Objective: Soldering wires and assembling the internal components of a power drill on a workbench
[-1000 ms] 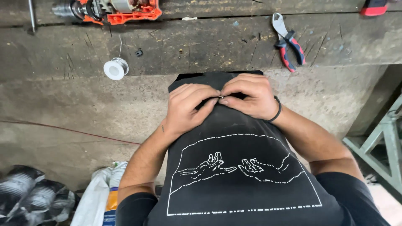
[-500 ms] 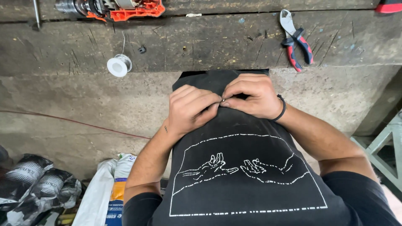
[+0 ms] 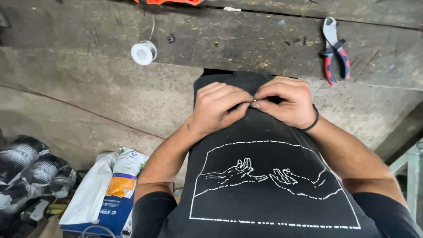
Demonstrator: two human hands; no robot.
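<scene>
Fingers of left hand [image 3: 218, 108] and right hand [image 3: 284, 102] pinch one tiny metal piece [image 3: 254, 101] together.

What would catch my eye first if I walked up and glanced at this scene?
Probably the two hands meeting at centre, the left hand and right hand pinching something tiny and metallic between their fingertips over a black shirt. Beyond them on the worn wooden bench lie red-handled pliers at right and a small white spool at left.

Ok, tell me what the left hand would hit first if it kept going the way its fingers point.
The left hand points toward the right hand; their fingertips already meet over a tiny metal piece.
</scene>
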